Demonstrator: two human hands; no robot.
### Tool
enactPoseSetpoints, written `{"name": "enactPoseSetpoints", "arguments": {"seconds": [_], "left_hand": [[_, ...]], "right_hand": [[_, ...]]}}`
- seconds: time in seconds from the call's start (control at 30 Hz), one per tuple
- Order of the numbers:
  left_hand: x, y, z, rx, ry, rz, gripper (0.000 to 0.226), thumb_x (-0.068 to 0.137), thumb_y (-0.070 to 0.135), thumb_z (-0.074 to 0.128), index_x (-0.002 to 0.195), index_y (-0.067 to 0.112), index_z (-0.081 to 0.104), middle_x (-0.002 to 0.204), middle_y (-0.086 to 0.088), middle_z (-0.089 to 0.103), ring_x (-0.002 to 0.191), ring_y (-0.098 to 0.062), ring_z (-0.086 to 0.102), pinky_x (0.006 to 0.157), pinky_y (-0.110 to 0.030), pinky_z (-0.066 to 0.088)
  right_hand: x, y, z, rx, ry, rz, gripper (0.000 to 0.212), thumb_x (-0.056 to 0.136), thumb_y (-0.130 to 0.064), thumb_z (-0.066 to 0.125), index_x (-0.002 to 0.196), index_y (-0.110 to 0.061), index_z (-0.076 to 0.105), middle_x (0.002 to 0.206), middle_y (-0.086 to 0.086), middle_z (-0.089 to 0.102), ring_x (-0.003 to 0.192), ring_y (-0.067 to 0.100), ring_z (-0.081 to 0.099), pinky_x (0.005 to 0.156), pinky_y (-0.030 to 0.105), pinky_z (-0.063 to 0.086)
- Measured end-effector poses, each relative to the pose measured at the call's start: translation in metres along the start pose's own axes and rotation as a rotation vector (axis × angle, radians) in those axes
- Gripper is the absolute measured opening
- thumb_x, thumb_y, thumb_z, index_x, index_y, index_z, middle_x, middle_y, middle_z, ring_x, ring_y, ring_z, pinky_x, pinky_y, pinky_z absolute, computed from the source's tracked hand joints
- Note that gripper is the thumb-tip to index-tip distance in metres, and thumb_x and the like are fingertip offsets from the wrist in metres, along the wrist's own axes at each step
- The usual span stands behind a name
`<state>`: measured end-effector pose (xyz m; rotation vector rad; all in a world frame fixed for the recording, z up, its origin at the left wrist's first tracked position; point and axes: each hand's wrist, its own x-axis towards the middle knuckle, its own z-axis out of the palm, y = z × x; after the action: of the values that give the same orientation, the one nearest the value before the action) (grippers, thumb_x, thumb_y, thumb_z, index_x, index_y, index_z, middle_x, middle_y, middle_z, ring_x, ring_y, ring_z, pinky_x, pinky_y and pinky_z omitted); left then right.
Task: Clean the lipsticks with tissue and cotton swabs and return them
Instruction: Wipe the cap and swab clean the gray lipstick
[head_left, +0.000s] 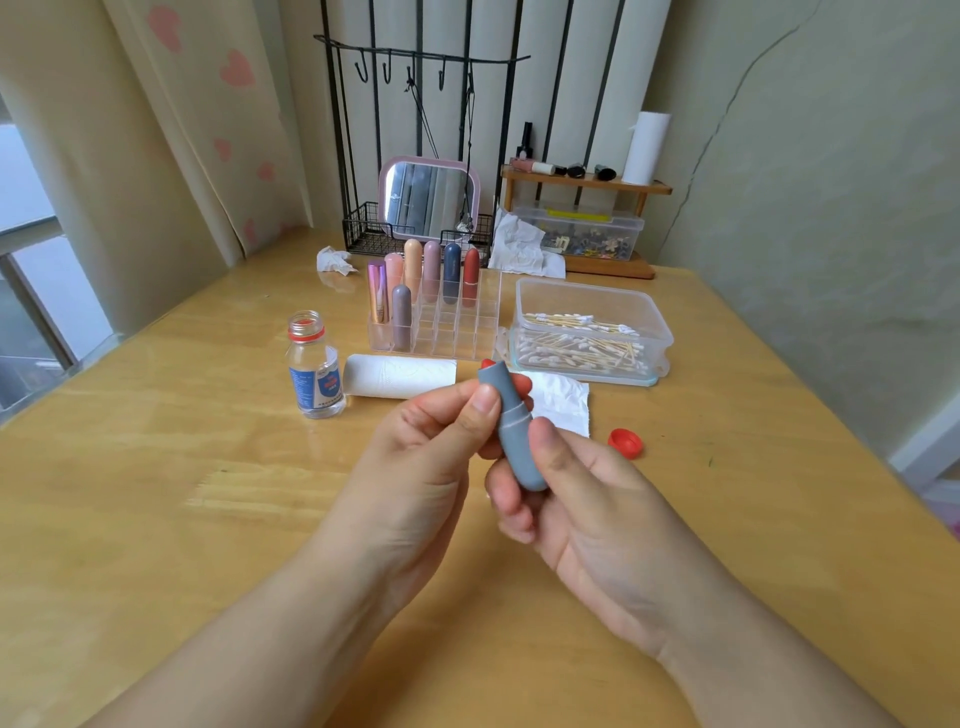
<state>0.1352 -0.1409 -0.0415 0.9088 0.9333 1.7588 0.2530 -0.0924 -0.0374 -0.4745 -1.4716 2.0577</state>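
Lipstick (511, 426) tip hidden behind fingers (485, 402)

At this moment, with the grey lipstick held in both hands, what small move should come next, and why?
Probably pull the cap off. The left hand pinches the upper part of the grey lipstick, the right hand grips its base, and only a thin seam shows between them. A tissue sheet lies just behind.
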Motion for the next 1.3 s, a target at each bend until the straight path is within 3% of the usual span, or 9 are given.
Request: {"name": "enactPoseSetpoints", "arguments": {"seconds": [0.1,0.23,0.4,0.5,0.6,0.8,0.97,1.13,1.3], "left_hand": [[0.001,-0.002,0.001,-0.025,0.037,0.062,0.021,0.080,0.022,0.058,0.086,0.007,0.072,0.061,-0.014,0.050,0.049,-0.022,0.050,0.057,-0.029,0.047],[0.002,-0.009,-0.002,0.060,0.123,0.085,0.022,0.077,0.027,0.062,0.087,0.014,0.076,0.081,-0.009,0.067,0.084,-0.015,0.061,0.090,-0.029,0.046],[0.006,0.000,-0.009,0.317,0.129,0.102,0.025,0.077,0.035,0.071,0.090,0.015,0.074,0.079,0.003,0.069,0.074,-0.007,0.060,0.069,-0.011,0.045],[0.014,0.006,-0.035,0.803,0.306,0.198,0.028,0.075,0.031,0.075,0.100,0.021,0.068,0.091,0.008,0.065,0.089,-0.002,0.056,0.070,-0.005,0.040],[0.024,0.004,-0.061,1.346,0.267,0.201,0.032,0.075,0.030,0.077,0.105,0.021,0.068,0.104,0.005,0.058,0.102,-0.013,0.045,0.082,-0.018,0.031],[0.034,-0.019,-0.071,1.637,0.184,0.052,0.035,0.084,0.030,0.068,0.118,0.023,0.063,0.116,0.002,0.059,0.115,-0.022,0.043,0.095,-0.032,0.031],[0.030,-0.015,-0.073,1.442,0.179,0.096,0.023,0.086,0.016,0.066,0.108,0.023,0.067,0.101,0.005,0.065,0.099,-0.017,0.057,0.084,-0.030,0.041],[0.014,0.007,-0.045,0.594,-0.035,-0.002,0.024,0.083,0.018,0.061,0.106,0.020,0.067,0.086,0.016,0.071,0.084,0.002,0.062,0.081,-0.012,0.046],[0.011,0.008,-0.039,0.504,-0.054,-0.009,0.036,0.072,0.025,0.064,0.108,0.024,0.065,0.096,0.006,0.073,0.089,-0.005,0.064,0.088,-0.019,0.050]], "right_hand": [[0.002,0.009,0.003,-0.617,0.211,-0.248,0.031,0.087,-0.047,0.042,0.077,-0.021,0.057,0.063,-0.010,0.055,0.060,0.007,0.049,0.060,0.022,0.042],[0.000,0.016,0.003,-1.044,0.422,-0.497,0.033,0.087,-0.053,0.041,0.085,-0.025,0.059,0.069,-0.009,0.063,0.069,0.009,0.060,0.061,0.013,0.041],[0.006,0.010,-0.007,-0.580,0.250,-0.260,0.027,0.090,-0.045,0.051,0.092,-0.021,0.064,0.069,-0.008,0.066,0.066,0.005,0.061,0.064,0.018,0.047],[0.008,0.004,-0.021,-0.560,0.278,-0.213,0.017,0.091,-0.031,0.051,0.091,-0.021,0.064,0.070,-0.009,0.066,0.064,0.001,0.056,0.063,0.014,0.045],[0.008,0.005,-0.035,-0.618,0.318,-0.127,0.010,0.089,-0.030,0.057,0.089,-0.026,0.067,0.060,-0.013,0.055,0.060,0.005,0.047,0.061,0.020,0.040],[0.011,0.008,-0.042,-0.634,0.264,-0.084,0.010,0.089,-0.026,0.061,0.096,-0.023,0.067,0.061,-0.024,0.061,0.060,-0.005,0.053,0.062,0.011,0.040],[0.011,0.010,-0.045,-0.688,0.216,-0.089,0.011,0.089,-0.023,0.061,0.099,-0.025,0.067,0.062,-0.028,0.060,0.062,-0.006,0.053,0.065,0.008,0.040],[0.010,0.006,-0.044,-0.696,0.162,-0.123,0.016,0.089,-0.022,0.061,0.103,-0.023,0.069,0.067,-0.025,0.062,0.065,-0.003,0.051,0.067,0.009,0.039],[0.008,0.003,-0.042,-0.755,0.169,-0.157,0.015,0.088,-0.022,0.064,0.096,-0.033,0.069,0.089,-0.007,0.071,0.078,0.004,0.062,0.074,0.015,0.046]]}}
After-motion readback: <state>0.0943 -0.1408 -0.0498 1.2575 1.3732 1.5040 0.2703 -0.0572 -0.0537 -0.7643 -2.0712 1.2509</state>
